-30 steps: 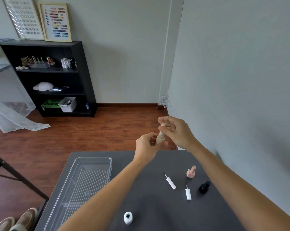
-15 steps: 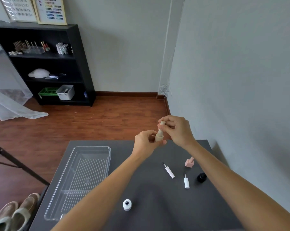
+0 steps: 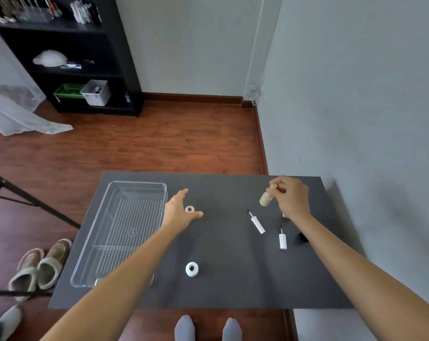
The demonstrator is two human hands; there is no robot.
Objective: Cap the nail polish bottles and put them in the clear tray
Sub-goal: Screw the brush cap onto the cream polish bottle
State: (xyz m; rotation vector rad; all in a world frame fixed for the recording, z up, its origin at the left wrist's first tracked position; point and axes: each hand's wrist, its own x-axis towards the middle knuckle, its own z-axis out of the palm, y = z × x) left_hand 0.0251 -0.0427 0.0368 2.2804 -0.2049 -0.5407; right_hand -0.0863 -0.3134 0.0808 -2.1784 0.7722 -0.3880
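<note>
My right hand [image 3: 291,198] pinches a beige nail polish bottle [image 3: 264,200] by its cap and holds it tilted just above the dark table [image 3: 228,286], at the far right. My left hand [image 3: 180,210] is open, with thumb and fingers spread around a small uncapped tan bottle [image 3: 189,209] that stands on the table. The clear tray [image 3: 139,184] lies empty at the left. An uncapped white bottle [image 3: 191,269] stands near the front. Two white brush caps [image 3: 257,223] [image 3: 282,240] lie right of centre. My right forearm partly hides a black bottle [image 3: 302,238].
A grey wall runs close along the table's right side. A pair of slippers [image 3: 38,264] and a black tripod leg [image 3: 36,205] are on the wooden floor at the left. A black shelf [image 3: 115,70] stands at the far wall.
My hands have come apart and dropped to the table. The right one carried the beige bottle to the right; the left let go and moved left to the tan bottle. The view tilted down.
</note>
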